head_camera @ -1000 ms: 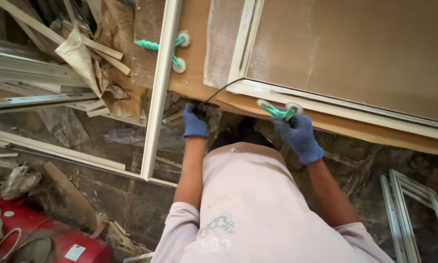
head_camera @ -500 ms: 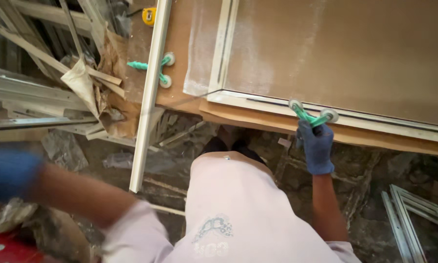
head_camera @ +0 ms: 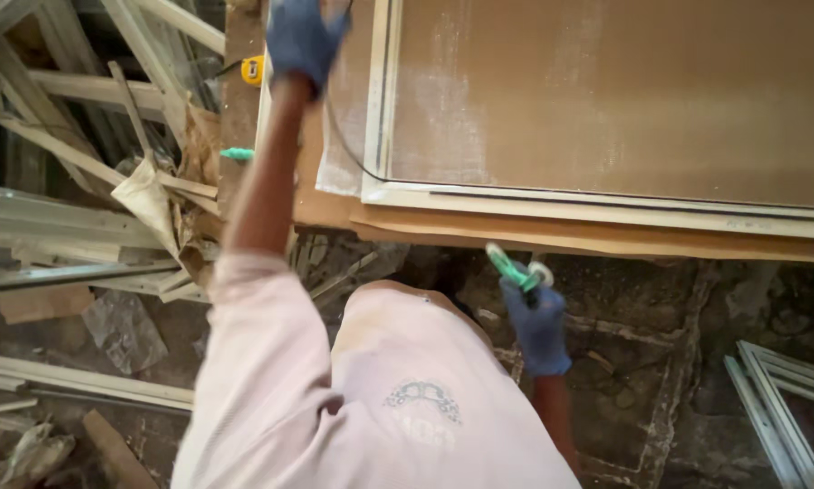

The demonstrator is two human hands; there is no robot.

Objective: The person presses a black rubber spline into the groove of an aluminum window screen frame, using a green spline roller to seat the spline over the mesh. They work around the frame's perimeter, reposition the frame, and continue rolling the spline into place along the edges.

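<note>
Blue-gloved left hand (head_camera: pixel 304 38) of yours stretched over pale screen frame (head_camera: pixel 382 136) on brown board (head_camera: pixel 606 237), grip unclear, your right hand (head_camera: pixel 536 321) clamped on green spline roller (head_camera: pixel 516 269)

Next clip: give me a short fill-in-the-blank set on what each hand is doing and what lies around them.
1. Both hands wear ____ gloves.
2. The right hand grips a green-handled ____, held below the board's edge.
3. The left hand reaches up over the brown board, beside the pale ____ laid on it.
4. A ____ tape measure lies just to the left of the left hand's forearm.

Missing words: blue; roller tool; frame; yellow
</note>
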